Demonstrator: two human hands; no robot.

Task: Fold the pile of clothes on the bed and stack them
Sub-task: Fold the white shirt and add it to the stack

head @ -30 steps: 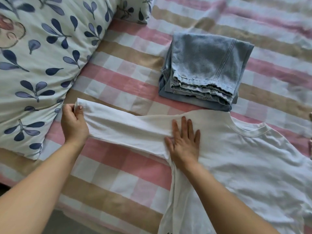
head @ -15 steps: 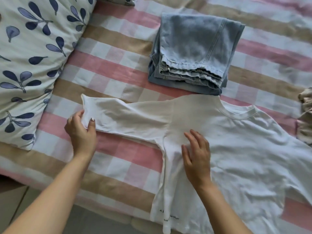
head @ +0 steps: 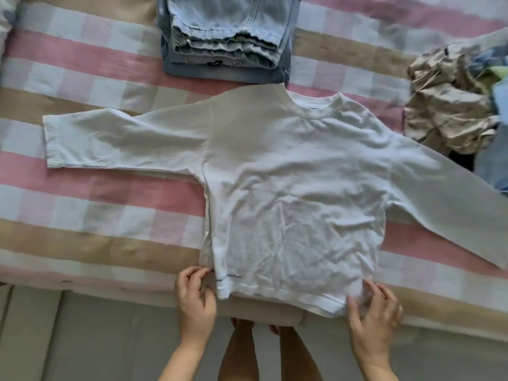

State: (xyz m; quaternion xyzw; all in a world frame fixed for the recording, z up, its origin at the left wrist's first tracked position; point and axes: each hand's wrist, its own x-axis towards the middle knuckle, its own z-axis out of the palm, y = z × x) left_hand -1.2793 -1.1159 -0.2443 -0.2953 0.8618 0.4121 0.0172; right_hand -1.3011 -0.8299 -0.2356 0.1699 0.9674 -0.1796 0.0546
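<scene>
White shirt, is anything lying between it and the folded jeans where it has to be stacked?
Nothing visible. The shoulder of the white shirt reaches the near edge of the folded jeans, with only bedsheet around it. The unfolded pile lies off to the right, beside the sleeve, out of that path.

Soft, even light lies bright on the bed (head: 82,64), casting only faint shadows, and the whole frame is slightly blurred and smeared, most toward its edges.

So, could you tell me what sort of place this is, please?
Probably a bedroom at home: a white top lies spread on a bed covered in pink-and-tan checks, folded jeans beyond it, and a heap of unfolded clothes on the right.
</scene>
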